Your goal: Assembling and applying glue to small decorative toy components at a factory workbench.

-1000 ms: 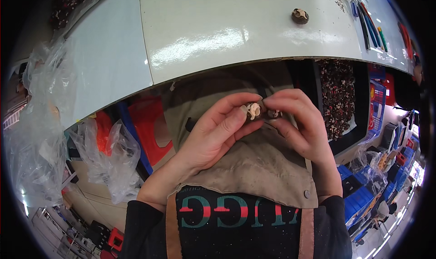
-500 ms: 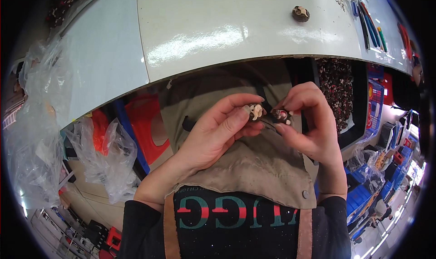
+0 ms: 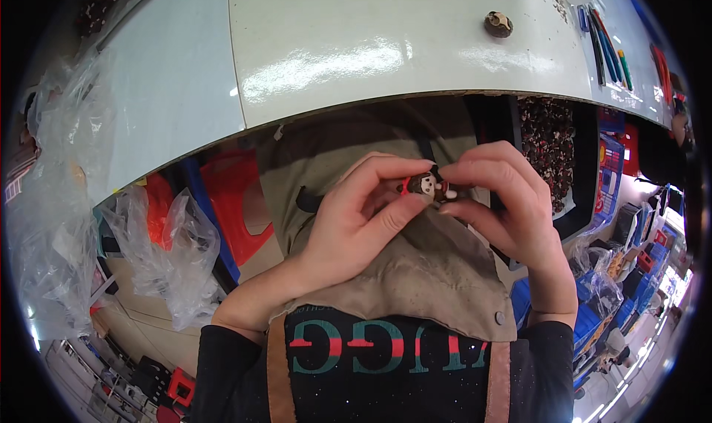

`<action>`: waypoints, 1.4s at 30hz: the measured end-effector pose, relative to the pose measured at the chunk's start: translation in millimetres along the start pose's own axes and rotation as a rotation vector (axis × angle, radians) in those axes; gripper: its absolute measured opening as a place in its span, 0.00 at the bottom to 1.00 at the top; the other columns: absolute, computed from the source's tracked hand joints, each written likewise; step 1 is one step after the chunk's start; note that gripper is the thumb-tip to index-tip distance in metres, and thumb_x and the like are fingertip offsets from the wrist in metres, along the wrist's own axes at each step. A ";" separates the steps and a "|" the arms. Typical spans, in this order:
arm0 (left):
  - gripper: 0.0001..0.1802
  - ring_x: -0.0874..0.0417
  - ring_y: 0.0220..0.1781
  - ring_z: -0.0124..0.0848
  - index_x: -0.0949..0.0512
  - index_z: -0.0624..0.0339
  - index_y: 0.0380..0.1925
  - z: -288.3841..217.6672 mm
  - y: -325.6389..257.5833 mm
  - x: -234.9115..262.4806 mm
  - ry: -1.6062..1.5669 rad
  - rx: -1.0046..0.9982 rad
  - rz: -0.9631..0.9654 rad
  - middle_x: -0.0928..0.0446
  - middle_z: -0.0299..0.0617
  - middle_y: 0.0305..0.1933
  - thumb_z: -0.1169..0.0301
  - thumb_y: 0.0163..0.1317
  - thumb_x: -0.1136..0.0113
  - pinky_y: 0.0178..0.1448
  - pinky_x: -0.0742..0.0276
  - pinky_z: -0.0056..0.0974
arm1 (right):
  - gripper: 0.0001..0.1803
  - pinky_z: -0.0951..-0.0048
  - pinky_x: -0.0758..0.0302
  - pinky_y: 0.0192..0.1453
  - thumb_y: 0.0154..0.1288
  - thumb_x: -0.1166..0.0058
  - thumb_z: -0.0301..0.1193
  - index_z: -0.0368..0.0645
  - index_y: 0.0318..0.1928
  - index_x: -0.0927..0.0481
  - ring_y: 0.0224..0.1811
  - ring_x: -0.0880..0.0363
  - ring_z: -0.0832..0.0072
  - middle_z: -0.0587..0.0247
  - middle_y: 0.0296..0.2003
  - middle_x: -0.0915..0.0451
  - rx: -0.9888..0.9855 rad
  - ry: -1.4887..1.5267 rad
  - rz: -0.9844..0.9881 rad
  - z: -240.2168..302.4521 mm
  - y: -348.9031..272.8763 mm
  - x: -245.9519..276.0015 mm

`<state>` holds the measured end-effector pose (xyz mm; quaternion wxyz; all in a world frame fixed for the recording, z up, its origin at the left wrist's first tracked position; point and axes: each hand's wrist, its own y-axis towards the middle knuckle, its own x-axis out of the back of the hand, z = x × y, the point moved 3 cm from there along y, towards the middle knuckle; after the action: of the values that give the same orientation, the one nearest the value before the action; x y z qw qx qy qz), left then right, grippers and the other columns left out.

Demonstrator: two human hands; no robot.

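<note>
Over my lap, both hands meet at a tiny figurine in two parts. My left hand (image 3: 360,211) is closed, its thumb and fingers pinching the brown-haired figurine head (image 3: 424,186), whose pale face shows with a bit of red beside it. From the other side my right hand (image 3: 512,197) is closed in a pinch on the small dark figurine body (image 3: 446,192) with pale limbs. Head and body appear to touch; the joint between them is partly covered by fingertips. Another brown and beige figurine head (image 3: 498,24) lies alone on the white table (image 3: 334,22).
A dark bin at the table's underside on the right is full of small brown, red and white parts (image 3: 547,145). Pens and tools (image 3: 610,48) lie at the table's right end. Clear plastic bags (image 3: 174,260) hang at left near a red stool (image 3: 237,208).
The two parts, held apart before, are now together. My left hand has turned the head so its face shows, and my right hand has come in to the left with the body.
</note>
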<state>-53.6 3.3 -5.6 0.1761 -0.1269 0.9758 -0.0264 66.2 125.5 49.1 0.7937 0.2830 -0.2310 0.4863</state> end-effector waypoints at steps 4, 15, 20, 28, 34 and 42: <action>0.19 0.25 0.48 0.25 0.34 0.64 0.55 -1.3 2.3 0.9 0.017 -0.031 -0.012 0.27 0.39 0.45 0.76 0.64 0.48 0.51 0.28 0.28 | 0.21 0.78 0.31 0.33 0.42 0.32 0.24 0.40 0.40 0.23 0.34 0.25 0.71 0.59 0.35 0.24 -0.170 0.209 0.008 -9.2 -3.3 -6.3; 0.16 0.27 0.33 0.21 0.34 0.61 0.51 -2.9 1.3 -0.4 -0.075 0.333 0.069 0.28 0.36 0.33 0.62 0.71 0.60 0.38 0.31 0.27 | 0.19 0.72 0.25 0.34 0.43 0.34 0.21 0.41 0.38 0.25 0.34 0.23 0.65 0.57 0.36 0.25 0.183 -0.100 0.065 -2.5 -2.8 -10.7; 0.16 0.29 0.30 0.22 0.32 0.62 0.50 -9.2 0.0 2.2 0.292 0.052 -0.008 0.28 0.35 0.33 0.63 0.71 0.60 0.36 0.31 0.27 | 0.19 0.72 0.26 0.36 0.42 0.33 0.22 0.40 0.37 0.26 0.35 0.24 0.66 0.57 0.34 0.25 -0.027 0.098 0.037 -3.3 -1.0 -20.0; 0.15 0.24 0.30 0.28 0.31 0.63 0.48 -8.6 1.3 5.2 0.558 -0.101 -0.019 0.25 0.41 0.33 0.64 0.70 0.58 0.37 0.28 0.30 | 0.19 0.71 0.25 0.32 0.44 0.34 0.19 0.39 0.38 0.26 0.33 0.24 0.69 0.60 0.32 0.25 -0.049 0.118 -0.075 -2.2 -6.9 -30.8; 0.14 0.23 0.33 0.28 0.31 0.63 0.46 -2.6 7.5 -1.6 0.503 -0.006 0.007 0.25 0.42 0.34 0.65 0.70 0.60 0.38 0.29 0.30 | 0.19 0.72 0.27 0.36 0.42 0.32 0.21 0.40 0.36 0.26 0.34 0.24 0.68 0.60 0.32 0.24 -0.035 0.038 -0.179 -9.9 -19.9 -34.0; 0.11 0.22 0.32 0.45 0.31 0.61 0.43 -2.5 15.5 -16.5 0.650 -0.090 -0.041 0.25 0.48 0.31 0.66 0.67 0.54 0.35 0.28 0.41 | 0.18 0.72 0.28 0.34 0.42 0.32 0.21 0.39 0.35 0.26 0.32 0.26 0.68 0.61 0.30 0.24 -0.163 0.196 -0.109 -23.2 -24.9 -19.9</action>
<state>-43.2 22.5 0.8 -0.1509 -0.1393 0.9783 -0.0258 82.4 119.2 13.8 0.8580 0.1810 -0.1754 0.4477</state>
